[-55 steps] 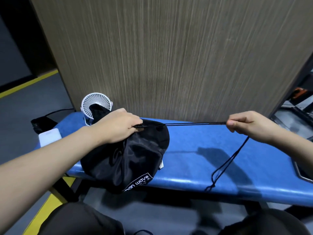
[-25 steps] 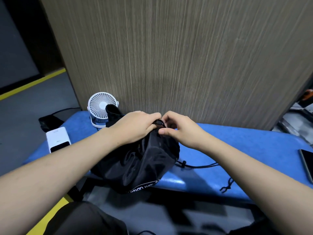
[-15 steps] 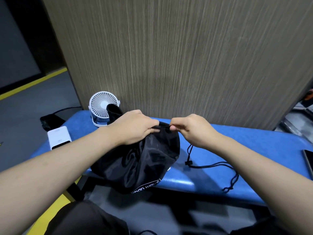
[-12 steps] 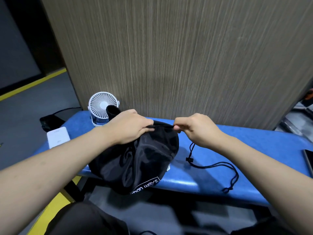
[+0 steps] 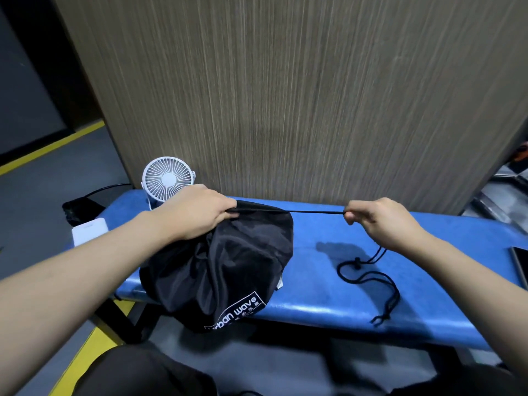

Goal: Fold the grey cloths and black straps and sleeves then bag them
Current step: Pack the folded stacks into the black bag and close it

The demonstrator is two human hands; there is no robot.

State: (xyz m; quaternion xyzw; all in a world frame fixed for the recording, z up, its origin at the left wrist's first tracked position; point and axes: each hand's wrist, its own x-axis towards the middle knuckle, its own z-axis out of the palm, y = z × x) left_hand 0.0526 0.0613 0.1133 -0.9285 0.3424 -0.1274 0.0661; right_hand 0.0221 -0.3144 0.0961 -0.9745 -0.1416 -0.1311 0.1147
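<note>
Bagging near done, by my read: cinching the drawstring bag shut on the blue bench.

Near to far: black bag (image 5: 225,267) sits bulging on the bench (image 5: 328,281) front edge, bottom w/ white logo hanging over the lip; no grey cloths, straps or sleeves visible outside it, so I judge folding + loading finished, contents hidden inside. Slack cord (image 5: 368,278) w/ toggle loops on the bench by R wrist. L hand (image 5: 197,212), palm down, fingers curled, grips the gathered bag mouth at its top. R hand (image 5: 377,221) held well apart to the R, thumb + forefinger pinching the cord, which runs taut from the mouth. Left to do, I reckon: draw it fully closed, slide toggle up. Behind L hand: white fan (image 5: 168,178); white box (image 5: 90,231) at the L end; wood panel (image 5: 285,95) at back.
</note>
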